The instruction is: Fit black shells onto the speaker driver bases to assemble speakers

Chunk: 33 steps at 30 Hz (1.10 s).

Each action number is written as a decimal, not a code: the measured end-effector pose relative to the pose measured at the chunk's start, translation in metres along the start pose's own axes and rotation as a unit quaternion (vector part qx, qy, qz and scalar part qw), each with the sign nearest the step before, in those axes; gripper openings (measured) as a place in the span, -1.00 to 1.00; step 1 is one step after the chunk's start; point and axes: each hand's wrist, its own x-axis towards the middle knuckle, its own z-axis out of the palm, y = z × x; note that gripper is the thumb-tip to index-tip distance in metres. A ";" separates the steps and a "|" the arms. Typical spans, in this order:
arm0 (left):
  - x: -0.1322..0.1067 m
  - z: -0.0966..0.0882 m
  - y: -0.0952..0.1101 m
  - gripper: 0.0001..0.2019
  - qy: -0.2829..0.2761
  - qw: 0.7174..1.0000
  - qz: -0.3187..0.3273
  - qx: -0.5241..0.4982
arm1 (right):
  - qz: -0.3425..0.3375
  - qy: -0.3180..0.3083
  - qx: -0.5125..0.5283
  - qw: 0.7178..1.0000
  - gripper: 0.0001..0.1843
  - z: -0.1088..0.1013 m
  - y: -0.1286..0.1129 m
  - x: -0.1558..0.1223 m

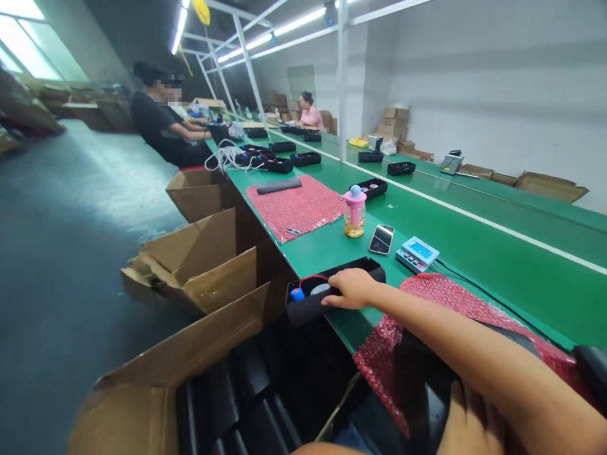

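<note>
My right hand point(351, 288) reaches across to the left, its fingers closed on the rim of an open black elongated casing point(310, 311). Inside the casing are a blue cylindrical part point(297, 294), a round grey part point(320, 289) and a red wire. The casing juts over the table edge. Low in the view, partly hidden beneath my right forearm, my left hand point(467, 417) has its fingers bent against a dark, glossy black plastic piece point(417, 385). That piece lies over red bubble wrap point(439, 291).
A carton point(137, 404) of black casings stands below the table edge, with more open cartons point(203, 246) behind. On the green table point(327, 243) are a drink bottle point(355, 218), a phone point(382, 239), a small display device point(418, 253) and a bubble-wrap sheet point(303, 205). Co-workers sit farther along.
</note>
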 end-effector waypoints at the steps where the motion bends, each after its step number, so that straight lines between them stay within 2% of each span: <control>1: 0.004 -0.001 -0.003 -0.59 0.017 1.000 0.002 -0.013 | -0.018 -0.007 0.008 1.000 -0.58 0.004 0.001 -0.008; 3: 0.009 -0.005 -0.010 -0.55 0.046 0.998 0.018 -0.043 | -0.051 -0.024 0.023 0.998 -0.67 0.013 0.001 -0.023; 5: 0.011 -0.011 -0.016 -0.54 0.040 0.997 0.043 -0.057 | -0.070 -0.031 0.037 0.996 -0.70 0.017 0.000 -0.032; 7: 0.011 -0.016 -0.022 -0.53 -0.015 0.996 0.058 -0.064 | -0.071 -0.015 0.053 0.996 -0.65 0.010 0.000 -0.039; 9: 0.010 -0.019 -0.026 -0.44 -0.108 0.989 0.058 -0.080 | -0.063 0.020 0.075 0.995 -0.59 -0.006 0.003 -0.050; 11: 0.007 -0.020 -0.026 -0.15 -0.188 0.977 0.053 -0.089 | -0.051 0.048 0.098 0.993 -0.55 -0.025 0.010 -0.072; 12: 0.004 -0.020 -0.024 0.00 -0.201 0.974 0.053 -0.085 | -0.040 0.052 0.108 0.992 -0.53 -0.032 0.015 -0.088; 13: -0.001 -0.019 -0.021 0.11 -0.192 0.977 0.053 -0.076 | -0.023 0.044 0.114 0.992 -0.50 -0.037 0.021 -0.108; 14: -0.006 -0.017 -0.016 0.15 -0.160 0.984 0.054 -0.062 | 0.001 0.027 0.116 0.993 -0.42 -0.040 0.027 -0.130; 15: -0.013 -0.013 -0.009 0.09 -0.108 0.992 0.048 -0.043 | 0.043 -0.005 0.109 0.993 -0.28 -0.040 0.032 -0.152; 17: -0.027 -0.004 0.007 -0.19 0.038 0.999 0.008 -0.001 | 0.125 -0.074 0.088 0.985 0.08 -0.033 0.041 -0.194; 18: -0.034 0.002 0.016 -0.34 0.111 0.993 -0.018 0.020 | 0.158 -0.100 0.077 0.979 0.23 -0.028 0.043 -0.212; 20: -0.047 0.015 0.032 -0.55 0.226 0.971 -0.059 0.055 | 0.187 -0.104 0.052 0.975 0.39 -0.017 0.045 -0.236; 21: -0.051 0.021 0.038 -0.60 0.261 0.961 -0.067 0.065 | 0.191 -0.091 0.040 0.976 0.41 -0.011 0.044 -0.243; 24: -0.059 0.028 0.046 -0.66 0.296 0.950 -0.059 0.080 | 0.192 -0.048 0.018 0.980 0.37 0.001 0.037 -0.248; 26: -0.060 0.024 0.044 -0.65 0.292 0.952 -0.052 0.076 | 0.195 -0.035 -0.001 0.980 0.32 0.008 0.028 -0.248; 30: -0.058 0.010 0.028 -0.64 0.259 0.965 -0.026 0.024 | 0.163 0.029 -0.088 0.982 0.27 0.023 0.016 -0.256; 33: -0.056 0.001 0.009 -0.66 0.249 0.968 0.034 -0.013 | 0.106 0.110 -0.190 0.970 0.10 0.020 0.028 -0.271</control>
